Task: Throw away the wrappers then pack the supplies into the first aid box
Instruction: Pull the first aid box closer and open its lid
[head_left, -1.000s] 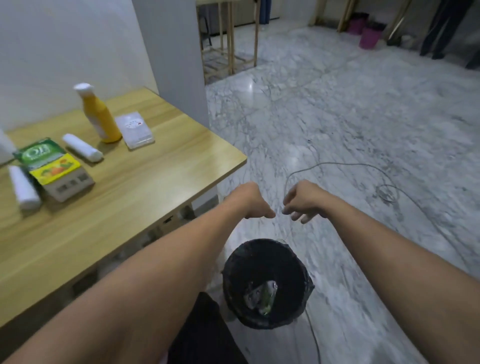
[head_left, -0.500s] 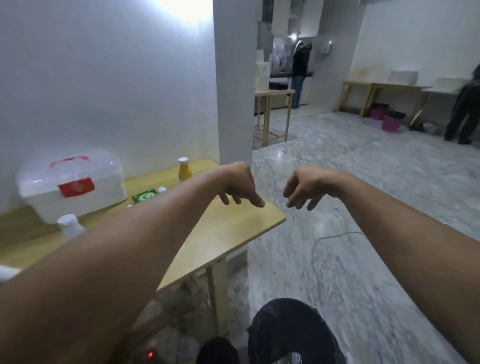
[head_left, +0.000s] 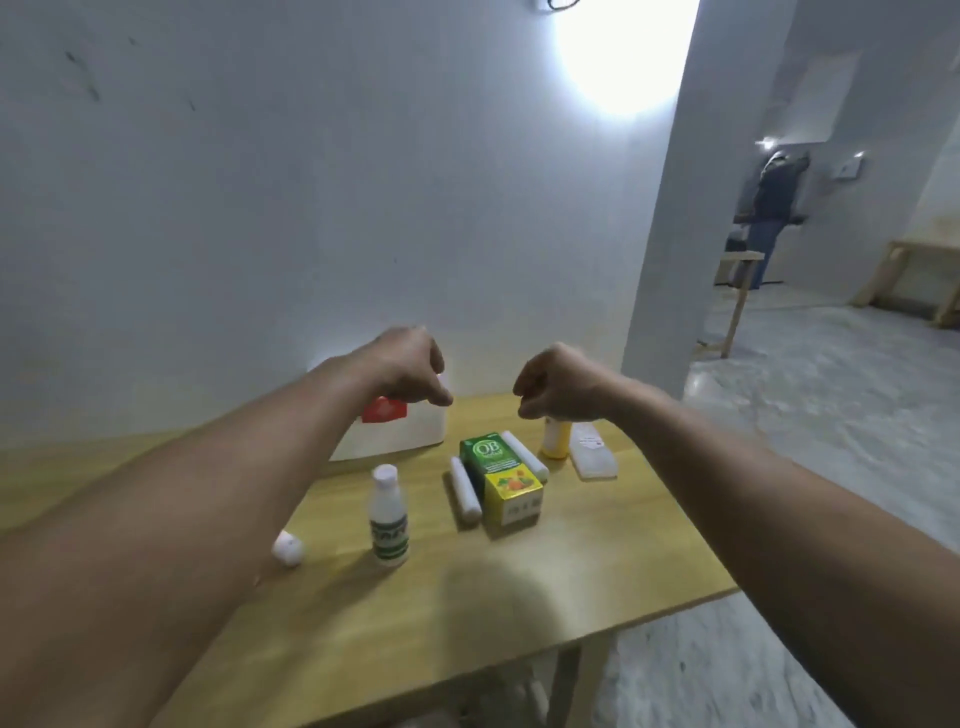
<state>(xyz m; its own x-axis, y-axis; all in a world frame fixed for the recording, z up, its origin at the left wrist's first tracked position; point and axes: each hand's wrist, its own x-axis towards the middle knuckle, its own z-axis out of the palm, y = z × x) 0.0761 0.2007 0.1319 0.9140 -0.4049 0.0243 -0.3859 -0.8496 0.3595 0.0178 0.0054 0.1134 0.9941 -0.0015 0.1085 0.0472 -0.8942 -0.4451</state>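
On the wooden worktop (head_left: 519, 613) the white first aid box (head_left: 400, 431) stood far left, the green-and-yellow carton (head_left: 501, 480) between two white rolls (head_left: 465, 491) right of it, a white bottle (head_left: 388, 517) nearer. Above them left hand (head_left: 402, 371) and right hand (head_left: 558, 384) hovered, fingers curled loosely, holding nothing.

Light wood-grain surface (head_left: 519, 597) here, smooth with a soft satin sheen. The white plastic first aid box with a red label (head_left: 400, 431) looks glossy where the light catches it. The small white plastic bottle with a green label (head_left: 388, 514) reads semi-matt. The green and yellow cardboard carton (head_left: 501, 480) shows a printed, slightly shiny face. The yellow plastic bottle (head_left: 555, 441) is smooth. Beyond, the grey marble floor (head_left: 831, 415) gleams polished, and the white painted wall (head_left: 311, 208) is matt.
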